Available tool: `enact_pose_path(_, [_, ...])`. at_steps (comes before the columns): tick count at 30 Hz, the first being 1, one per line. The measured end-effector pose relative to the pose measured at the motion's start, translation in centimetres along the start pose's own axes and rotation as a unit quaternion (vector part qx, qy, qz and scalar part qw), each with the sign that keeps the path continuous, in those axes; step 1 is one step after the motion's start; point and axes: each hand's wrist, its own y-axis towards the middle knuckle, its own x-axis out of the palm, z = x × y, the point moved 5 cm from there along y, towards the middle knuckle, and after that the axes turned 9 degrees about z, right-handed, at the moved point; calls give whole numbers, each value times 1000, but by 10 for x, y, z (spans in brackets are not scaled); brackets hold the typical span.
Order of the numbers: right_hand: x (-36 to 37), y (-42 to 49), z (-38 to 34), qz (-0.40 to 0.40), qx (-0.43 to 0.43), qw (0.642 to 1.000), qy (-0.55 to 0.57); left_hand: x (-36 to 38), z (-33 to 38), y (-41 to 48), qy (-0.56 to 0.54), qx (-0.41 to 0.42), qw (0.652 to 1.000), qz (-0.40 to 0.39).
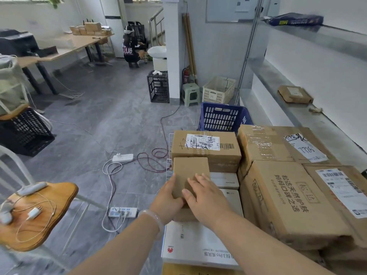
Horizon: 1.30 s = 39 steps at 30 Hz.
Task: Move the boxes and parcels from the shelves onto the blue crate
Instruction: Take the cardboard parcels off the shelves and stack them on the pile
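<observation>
You hold a small brown box point(188, 171) in front of you with both hands. Your left hand point(168, 198) grips its near left edge, with the fingers curled round it. Your right hand point(207, 197) lies on the top face. Its fingers point(200, 180) are nearly straight and press down, so this hand clamps nothing.

The small brown box is above a pile of goods, just in front of a labelled box point(206, 147) with handwriting on it. I cannot tell if the two touch. The blue crate point(224, 118) stands behind the labelled box, close to the shelves. To the right, large cartons point(288, 195) are stacked tightly together.

On the middle shelf point(309, 120) lies one brown parcel point(295, 94), and a dark blue parcel point(296, 19) lies on the top shelf. A white flat box point(190, 243) is under your wrists.
</observation>
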Motion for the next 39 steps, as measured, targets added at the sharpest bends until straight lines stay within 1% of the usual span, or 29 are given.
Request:
enact_pose_path(9, [-2,1,-2,-5,0,1000,-2,-2,-3,4,19,16,1000,-1])
enact_pose_path(13, [-4,2,-3,-16,-10,1000,-7,-4,-4,9,18,11,1000,2])
enact_pose_path(19, [-9,2,1,-23,-22,999,-5,-8,2,14,42,25,999,-2])
enact_pose_path(23, [-12,0,13,-19,8,1000,-7,-10,3,14,56,40,998,4])
enact_pose_path(27, [-8,0,23,-34,49,998,-11,-7,3,14,100,60,993,4])
enact_pose_path(31, [-4,-1,25,-39,60,997,-12,-4,0,15,113,56,992,-9])
enact_pose_path(39, [-3,1,25,-44,53,997,-23,-5,-3,16,116,51,992,-14])
